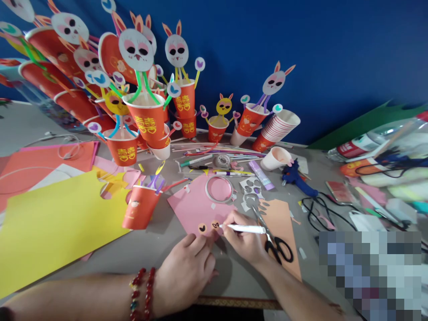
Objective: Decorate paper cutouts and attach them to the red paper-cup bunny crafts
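My right hand (245,238) is closed around a white marker pen (245,228), its tip touching a small peach paper circle (216,225) with a black mark on it. A second small circle (202,228) with a black heart lies just to its left. Both sit on a pink paper sheet (197,207). My left hand (187,272), with a red bead bracelet at the wrist, rests fingers down on the table, pressing the near edge of the pink sheet beside the circles.
Black-handled scissors (276,243) lie on an orange paper (284,220) under my right hand. A tape ring (219,188), red paper cup (140,207), yellow sheet (53,223), blue glue gun (296,178), markers and several rabbit-decorated cups (147,116) crowd the table.
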`<action>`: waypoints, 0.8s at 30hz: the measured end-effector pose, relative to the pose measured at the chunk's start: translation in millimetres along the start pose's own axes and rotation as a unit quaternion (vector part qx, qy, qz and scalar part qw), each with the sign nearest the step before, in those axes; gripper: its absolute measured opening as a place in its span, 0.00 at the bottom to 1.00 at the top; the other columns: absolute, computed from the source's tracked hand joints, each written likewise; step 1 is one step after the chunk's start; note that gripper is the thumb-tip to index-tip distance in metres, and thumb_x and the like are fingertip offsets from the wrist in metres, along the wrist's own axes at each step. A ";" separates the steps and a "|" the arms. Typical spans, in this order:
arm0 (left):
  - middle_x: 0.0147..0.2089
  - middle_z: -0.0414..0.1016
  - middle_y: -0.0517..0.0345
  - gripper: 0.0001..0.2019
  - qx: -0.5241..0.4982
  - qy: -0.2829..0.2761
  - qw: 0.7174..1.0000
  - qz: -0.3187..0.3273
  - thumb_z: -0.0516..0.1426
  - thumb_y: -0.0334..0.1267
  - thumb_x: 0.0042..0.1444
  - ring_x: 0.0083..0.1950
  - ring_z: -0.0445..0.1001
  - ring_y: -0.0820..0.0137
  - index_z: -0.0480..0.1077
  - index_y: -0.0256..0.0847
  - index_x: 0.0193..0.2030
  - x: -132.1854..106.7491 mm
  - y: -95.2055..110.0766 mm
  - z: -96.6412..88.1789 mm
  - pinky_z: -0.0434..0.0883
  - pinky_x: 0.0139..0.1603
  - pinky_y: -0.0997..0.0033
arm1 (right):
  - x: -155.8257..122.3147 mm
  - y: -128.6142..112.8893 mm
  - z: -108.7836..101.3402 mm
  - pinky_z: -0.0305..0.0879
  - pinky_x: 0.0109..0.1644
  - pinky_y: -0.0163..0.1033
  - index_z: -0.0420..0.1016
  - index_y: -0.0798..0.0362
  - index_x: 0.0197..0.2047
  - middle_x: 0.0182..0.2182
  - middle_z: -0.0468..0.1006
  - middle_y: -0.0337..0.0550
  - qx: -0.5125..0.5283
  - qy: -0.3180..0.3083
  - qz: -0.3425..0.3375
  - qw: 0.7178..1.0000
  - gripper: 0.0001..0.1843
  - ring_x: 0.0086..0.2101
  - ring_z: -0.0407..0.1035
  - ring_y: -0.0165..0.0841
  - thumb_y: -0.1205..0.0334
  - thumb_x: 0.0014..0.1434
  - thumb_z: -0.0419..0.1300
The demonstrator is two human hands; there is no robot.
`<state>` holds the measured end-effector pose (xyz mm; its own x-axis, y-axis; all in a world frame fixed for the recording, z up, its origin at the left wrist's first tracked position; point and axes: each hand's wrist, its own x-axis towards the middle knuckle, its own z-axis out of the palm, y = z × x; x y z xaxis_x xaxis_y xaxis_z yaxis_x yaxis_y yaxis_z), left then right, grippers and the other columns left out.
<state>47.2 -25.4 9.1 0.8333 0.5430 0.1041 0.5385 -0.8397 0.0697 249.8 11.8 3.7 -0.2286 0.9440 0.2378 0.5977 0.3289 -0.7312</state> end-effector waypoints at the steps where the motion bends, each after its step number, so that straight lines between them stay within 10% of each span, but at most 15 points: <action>1: 0.60 0.72 0.39 0.18 0.001 0.001 1.000 0.001 0.50 0.49 0.68 0.53 0.69 0.58 0.72 0.35 0.40 -0.2 0.1 0.2 0.62 0.50 0.59 | -0.1 0.0 0.1 0.57 0.26 0.34 0.62 0.49 0.26 0.18 0.68 0.33 0.001 -0.001 -0.001 1.000 0.12 0.20 0.63 0.29 0.66 0.60 0.55; 24: 0.59 0.73 0.41 0.18 0.006 -0.004 1.000 -0.001 0.50 0.48 0.69 0.53 0.69 0.58 0.72 0.36 0.39 0.7 0.4 -1.3 0.62 0.50 0.60 | -6.5 5.3 1.3 0.59 0.25 0.33 0.67 0.50 0.30 0.20 0.70 0.34 0.063 0.004 0.056 0.996 0.09 0.20 0.64 0.29 0.61 0.64 0.55</action>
<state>47.8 -25.4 10.5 0.8329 0.5450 0.0963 0.5419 -0.8385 0.0581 253.5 7.3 -2.6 -0.1593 0.9752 0.1539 0.5183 0.2153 -0.8276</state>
